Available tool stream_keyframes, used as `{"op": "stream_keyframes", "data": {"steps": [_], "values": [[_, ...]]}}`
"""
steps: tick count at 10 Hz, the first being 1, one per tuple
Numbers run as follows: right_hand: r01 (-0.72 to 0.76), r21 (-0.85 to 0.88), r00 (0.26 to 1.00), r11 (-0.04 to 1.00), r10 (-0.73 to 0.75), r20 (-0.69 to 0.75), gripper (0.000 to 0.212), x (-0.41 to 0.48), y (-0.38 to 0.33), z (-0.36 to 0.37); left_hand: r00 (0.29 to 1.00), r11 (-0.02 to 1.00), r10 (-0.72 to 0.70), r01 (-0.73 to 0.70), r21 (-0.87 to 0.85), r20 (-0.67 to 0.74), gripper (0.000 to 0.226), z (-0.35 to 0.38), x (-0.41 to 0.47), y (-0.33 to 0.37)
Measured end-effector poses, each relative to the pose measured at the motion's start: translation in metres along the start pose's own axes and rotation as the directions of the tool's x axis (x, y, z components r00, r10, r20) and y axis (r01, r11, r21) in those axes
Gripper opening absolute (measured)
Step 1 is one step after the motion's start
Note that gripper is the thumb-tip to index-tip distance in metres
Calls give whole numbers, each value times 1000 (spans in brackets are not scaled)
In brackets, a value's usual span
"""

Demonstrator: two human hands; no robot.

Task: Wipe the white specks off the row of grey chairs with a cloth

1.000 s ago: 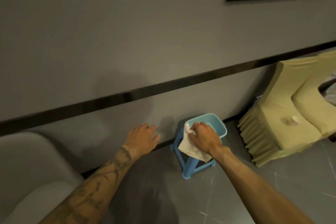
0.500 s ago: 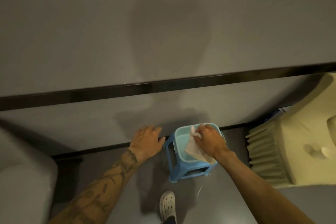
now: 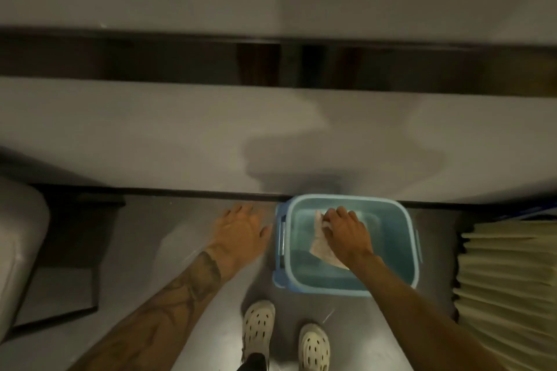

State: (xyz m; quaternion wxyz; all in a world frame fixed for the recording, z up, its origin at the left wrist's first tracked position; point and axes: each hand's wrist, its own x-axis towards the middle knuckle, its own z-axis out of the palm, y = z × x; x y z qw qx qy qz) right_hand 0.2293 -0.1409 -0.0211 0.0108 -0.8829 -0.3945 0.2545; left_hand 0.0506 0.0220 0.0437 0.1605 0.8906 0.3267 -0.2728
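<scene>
A grey wall (image 3: 150, 135) crossed by a dark horizontal band fills the upper half of the view, and a smooth grey floor (image 3: 193, 235) runs along its base. At the far left edge, part of a grey chair (image 3: 18, 238) shows, its padded corner rounded; only that part of the seating is in sight, and any specks on it are too small to tell.

The left hand (image 3: 241, 230), on a tattooed forearm, hangs over the floor with the fingers spread loosely and nothing in them, just beside the left side of a light blue tub (image 3: 407, 268). The tub stands close against the wall's base, its interior pale teal.

Inside the tub's opening, the right hand (image 3: 346, 232) has its fingers curled around a white cloth (image 3: 322, 242), bunching the upper end while the rest trails down toward the near rim. Whether the cloth touches the bottom cannot be told.

Below the tub, two cream perforated clogs (image 3: 259, 325) stand on the floor, toes toward the wall.

At the right edge hangs a pale yellow pleated cover (image 3: 506, 274), near the tub but not touching it.
</scene>
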Motion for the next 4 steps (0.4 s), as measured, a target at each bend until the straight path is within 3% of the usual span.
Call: {"op": "stream_keyframes", "data": {"steps": [2, 4], "values": [[14, -22, 996, 1000, -13, 85, 26, 39, 10, 71, 999, 999, -37, 36, 34, 28, 57, 54, 19, -10], [57, -9, 994, 998, -56, 96, 41, 6, 13, 31, 996, 996, -85, 85, 0, 6, 58, 23, -19, -2]]}}
